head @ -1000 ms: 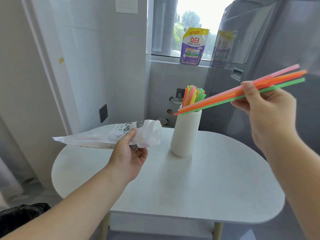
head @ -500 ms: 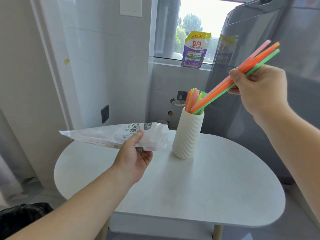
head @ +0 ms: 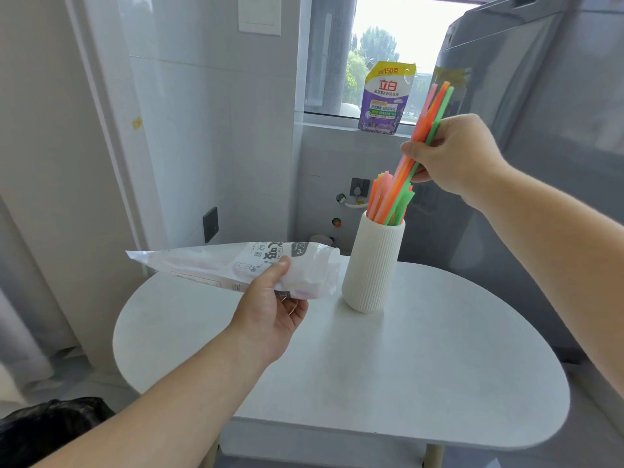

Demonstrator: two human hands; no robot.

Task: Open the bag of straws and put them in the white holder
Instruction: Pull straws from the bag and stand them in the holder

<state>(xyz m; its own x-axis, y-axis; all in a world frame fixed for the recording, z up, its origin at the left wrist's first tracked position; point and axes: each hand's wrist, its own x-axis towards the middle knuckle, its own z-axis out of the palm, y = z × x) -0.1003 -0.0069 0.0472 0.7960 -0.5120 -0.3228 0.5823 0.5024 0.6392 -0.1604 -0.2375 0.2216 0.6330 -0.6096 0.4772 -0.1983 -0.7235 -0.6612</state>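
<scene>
My right hand (head: 452,153) pinches a bunch of pink, orange and green straws (head: 434,108), held steeply above the ribbed white holder (head: 373,265). Their lower ends reach into the holder's mouth, among several coloured straws (head: 380,201) that stand there. My left hand (head: 270,305) grips the translucent white straw bag (head: 233,268), which lies nearly level above the table, its open end toward the holder. What the bag still holds cannot be made out.
The holder stands on a rounded white table (head: 422,383). A grey appliance (head: 540,130) rises right behind it. A purple and yellow detergent pouch (head: 385,99) sits on the window sill. A black bag (head: 50,423) lies on the floor at lower left.
My right hand has swung the straw bunch from nearly level to steep and lowered its ends into the holder. The left hand has kept the bag almost still.
</scene>
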